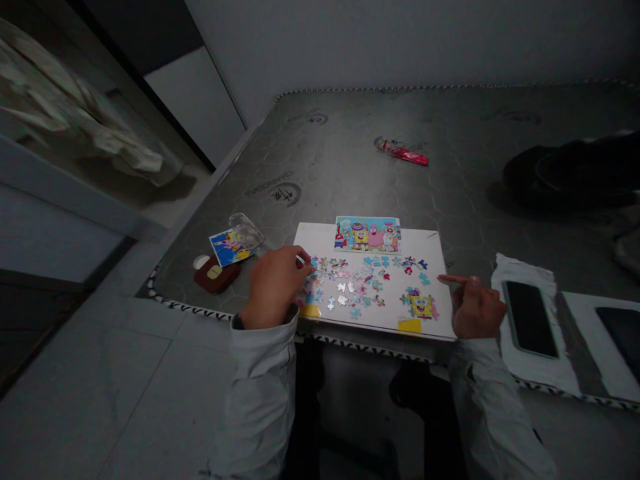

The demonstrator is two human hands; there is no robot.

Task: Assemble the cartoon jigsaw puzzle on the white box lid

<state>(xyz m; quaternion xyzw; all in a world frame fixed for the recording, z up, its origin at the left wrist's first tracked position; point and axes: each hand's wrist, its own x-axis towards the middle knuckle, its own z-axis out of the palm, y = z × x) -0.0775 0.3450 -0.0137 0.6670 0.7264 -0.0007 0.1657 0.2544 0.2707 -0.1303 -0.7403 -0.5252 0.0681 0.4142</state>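
Loose jigsaw puzzle pieces [351, 287] lie scattered over a white board [365, 327]. At the board's right front, several joined pieces [421, 306] show a yellow cartoon sponge. A colourful cartoon picture card [368, 235] lies along the far edge. My left hand [273, 287] is over the left edge with curled fingers, thumb and index close together by the pieces; whatever is between them is hidden. Beside the right edge rests my right hand [476, 308], its index finger stretched onto the board and the other fingers folded, holding nothing.
Left of the board lie a brown case [216, 275], a blue picture card [225, 248] and clear plastic packaging [246, 230]. A red packet [407, 156] lies farther back. To the right are a phone [530, 319] on white tissue and a dark bag-like object [565, 173].
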